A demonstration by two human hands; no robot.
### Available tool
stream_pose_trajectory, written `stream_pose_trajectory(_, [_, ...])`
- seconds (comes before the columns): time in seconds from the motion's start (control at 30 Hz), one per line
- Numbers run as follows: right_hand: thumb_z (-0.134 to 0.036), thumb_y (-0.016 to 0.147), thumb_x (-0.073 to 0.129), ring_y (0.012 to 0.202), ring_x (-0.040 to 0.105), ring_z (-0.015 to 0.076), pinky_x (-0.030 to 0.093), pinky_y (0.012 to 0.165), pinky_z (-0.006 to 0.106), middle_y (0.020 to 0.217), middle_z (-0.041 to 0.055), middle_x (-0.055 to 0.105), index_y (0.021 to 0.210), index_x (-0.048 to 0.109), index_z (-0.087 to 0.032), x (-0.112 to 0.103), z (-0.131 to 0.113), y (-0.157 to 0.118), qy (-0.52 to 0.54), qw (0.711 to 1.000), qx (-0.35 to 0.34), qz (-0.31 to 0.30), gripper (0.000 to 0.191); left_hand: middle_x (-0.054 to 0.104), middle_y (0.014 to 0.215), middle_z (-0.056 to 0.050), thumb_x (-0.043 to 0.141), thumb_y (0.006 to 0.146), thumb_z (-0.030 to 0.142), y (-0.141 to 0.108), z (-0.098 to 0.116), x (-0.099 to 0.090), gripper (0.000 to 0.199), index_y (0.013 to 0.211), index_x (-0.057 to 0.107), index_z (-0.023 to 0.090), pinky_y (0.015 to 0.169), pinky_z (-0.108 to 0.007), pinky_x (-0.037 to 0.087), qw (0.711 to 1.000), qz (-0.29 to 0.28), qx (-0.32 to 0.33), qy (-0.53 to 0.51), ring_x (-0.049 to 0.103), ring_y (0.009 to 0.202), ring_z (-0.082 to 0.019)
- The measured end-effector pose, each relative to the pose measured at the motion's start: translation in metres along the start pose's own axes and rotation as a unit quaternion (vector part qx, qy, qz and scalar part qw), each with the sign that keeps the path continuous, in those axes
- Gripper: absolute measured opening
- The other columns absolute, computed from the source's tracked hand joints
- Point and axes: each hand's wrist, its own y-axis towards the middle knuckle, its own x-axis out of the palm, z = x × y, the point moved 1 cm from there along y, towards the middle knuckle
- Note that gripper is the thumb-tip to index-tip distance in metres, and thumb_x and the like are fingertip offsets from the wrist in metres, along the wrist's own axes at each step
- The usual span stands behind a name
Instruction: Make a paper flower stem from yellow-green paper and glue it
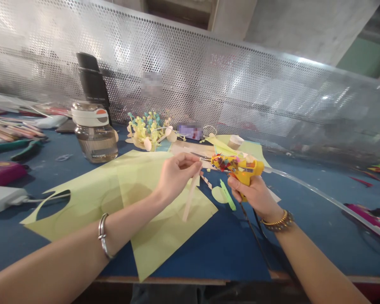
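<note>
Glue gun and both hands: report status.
Right hand gripping yellow glue gun; left hand pinching pale strip at nozzle. Yellow-green sheets beneath left hand. Green marker close below gun.

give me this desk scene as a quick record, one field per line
left hand: pinches a narrow pale pink strip near its upper end
right hand: grips a yellow glue gun
gun nozzle: points at the left fingers; contact unclear
gun feed: long clear glue stick trailing from the back
under left hand: pale yellow-green paper sheets
behind hands: cluster of small yellow and teal craft flowers
left side: clear squat bottle with white lid
surface: dark blue tabletop
</note>
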Motion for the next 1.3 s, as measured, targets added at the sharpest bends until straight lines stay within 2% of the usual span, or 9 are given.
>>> stream_pose_trajectory(0.63, [-0.048,0.085,0.055,0.039,0.041,0.0073,0.034,0.041,0.022,0.04,-0.0046,0.044,0.058,0.049,-0.018,-0.002,-0.004,-0.001,-0.071,0.997,0.004,0.009,0.041,0.069,0.069,-0.001,0.069,0.072,0.028,0.0,0.002,0.0,0.013,0.078,0.064,0.017,0.064,-0.027,0.056,1.0,-0.002,0.007,-0.007,0.068,0.065,-0.017])
stream_pose_trajectory(0.73, [-0.049,0.084,0.056,0.04,0.046,0.0083,0.039,0.045,0.022,0.041,-0.0037,0.049,0.068,0.057,-0.016,-0.009,-0.005,0.001,-0.062,0.998,0.019,0.019,0.036,0.069,0.069,-0.001,0.069,0.072,0.028,-0.001,0.003,0.001,0.014,0.078,0.064,0.017,0.064,-0.028,0.056,1.0,0.0,0.0,-0.006,0.069,0.065,-0.017])
stream_pose_trajectory(0.8, [-0.051,0.081,0.058,0.042,0.052,0.0104,0.043,0.046,0.022,0.044,-0.002,0.054,0.08,0.061,-0.015,-0.02,-0.002,0.003,-0.049,0.995,0.067,0.05,0.036,0.069,0.068,-0.001,0.07,0.072,0.029,-0.001,0.004,0.0,0.015,0.078,0.064,0.017,0.064,-0.028,0.055,1.0,0.0,-0.006,-0.005,0.069,0.066,-0.018])
stream_pose_trajectory(0.9, [-0.052,0.074,0.065,0.045,0.059,0.0147,0.045,0.041,0.024,0.056,0.004,0.063,0.082,0.061,-0.014,-0.042,0.013,0.003,-0.061,0.974,0.192,0.098,0.04,0.069,0.068,-0.001,0.07,0.071,0.031,-0.001,0.004,0.0,0.016,0.077,0.064,0.018,0.066,-0.028,0.055,1.0,0.005,-0.014,-0.009,0.069,0.067,-0.018])
stream_pose_trajectory(0.97, [-0.051,0.069,0.07,0.049,0.062,0.0167,0.048,0.044,0.027,0.065,0.0069,0.065,0.077,0.062,-0.014,-0.058,0.027,0.002,-0.098,0.961,0.242,0.093,0.039,0.07,0.07,-0.001,0.07,0.071,0.031,-0.001,0.004,-0.001,0.016,0.077,0.064,0.019,0.065,-0.028,0.054,1.0,0.009,-0.019,-0.011,0.069,0.067,-0.018])
stream_pose_trajectory(1.1, [-0.063,0.072,0.059,0.05,0.06,0.0165,0.045,0.049,0.027,0.058,0.0077,0.064,0.056,0.06,-0.015,-0.086,0.048,-0.003,-0.252,0.93,0.26,0.059,0.05,0.07,0.07,-0.001,0.07,0.07,0.032,-0.001,0.003,-0.001,0.016,0.077,0.064,0.019,0.066,-0.027,0.053,1.0,0.009,-0.025,-0.017,0.068,0.068,-0.017])
stream_pose_trajectory(1.17, [-0.067,0.072,0.054,0.056,0.062,0.0208,0.044,0.053,0.029,0.057,0.0096,0.064,0.051,0.058,-0.017,-0.093,0.046,-0.005,-0.352,0.891,0.282,0.046,0.055,0.069,0.069,-0.001,0.071,0.07,0.032,-0.001,0.004,0.0,0.016,0.077,0.065,0.018,0.068,-0.027,0.052,0.999,0.003,-0.038,-0.026,0.066,0.069,-0.015])
stream_pose_trajectory(1.27, [-0.068,0.068,0.057,0.071,0.064,0.0308,0.044,0.061,0.037,0.062,0.0133,0.065,0.052,0.06,-0.019,-0.09,0.026,-0.004,-0.483,0.821,0.28,0.119,0.052,0.069,0.074,-0.001,0.072,0.069,0.035,-0.004,0.007,0.003,0.02,0.077,0.066,0.018,0.074,-0.025,0.05,0.994,-0.009,-0.089,-0.056,0.064,0.072,-0.013])
stream_pose_trajectory(1.3, [-0.065,0.068,0.06,0.076,0.064,0.0322,0.044,0.063,0.039,0.065,0.0138,0.065,0.055,0.062,-0.019,-0.084,0.015,-0.002,-0.49,0.823,0.245,0.149,0.048,0.068,0.076,-0.001,0.073,0.068,0.036,-0.004,0.007,0.005,0.021,0.077,0.066,0.018,0.075,-0.025,0.049,0.991,-0.012,-0.11,-0.074,0.063,0.073,-0.012])
